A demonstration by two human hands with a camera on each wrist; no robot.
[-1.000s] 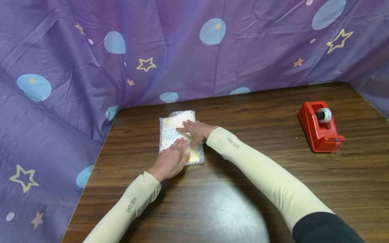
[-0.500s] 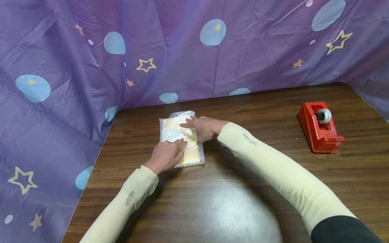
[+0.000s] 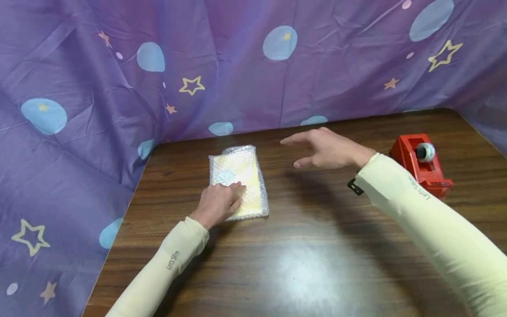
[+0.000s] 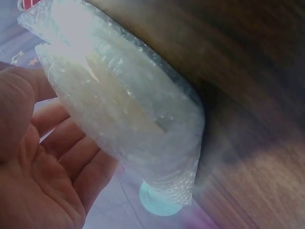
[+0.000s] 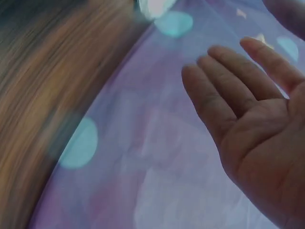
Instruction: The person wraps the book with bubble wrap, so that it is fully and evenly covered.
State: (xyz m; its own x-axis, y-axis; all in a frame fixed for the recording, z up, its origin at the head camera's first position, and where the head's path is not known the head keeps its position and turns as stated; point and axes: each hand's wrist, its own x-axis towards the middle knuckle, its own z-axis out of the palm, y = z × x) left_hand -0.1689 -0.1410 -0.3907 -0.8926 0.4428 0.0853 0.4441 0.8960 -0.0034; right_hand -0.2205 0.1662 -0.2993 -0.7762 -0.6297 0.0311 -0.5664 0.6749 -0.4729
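Note:
A flat packet (image 3: pixel 253 193) in clear bubble wrap, with something pale yellow inside, lies on the wooden table. My left hand (image 3: pixel 218 203) rests on its lower left part, index finger stretched across the top. Up close in the left wrist view, the fingers of that left hand (image 4: pixel 62 152) reach along the wrapped packet (image 4: pixel 128 109) without curling round it. Apart from the packet, my right hand (image 3: pixel 326 149) hovers over the table between it and the red tape dispenser (image 3: pixel 416 163). The right wrist view shows this right hand (image 5: pixel 257 124) holding nothing, fingers extended.
The tape dispenser holds a small roll of tape (image 3: pixel 425 152), and my right sleeve (image 3: pixel 416 211) covers part of it. A purple curtain (image 3: pixel 237 66) with stars and blue spots hangs behind and left of the brown table (image 3: pixel 277 264).
My right hand has lifted off the packet and moved right toward the tape dispenser. The left hand has slid slightly left and stays on the packet, which lies nearly where it was.

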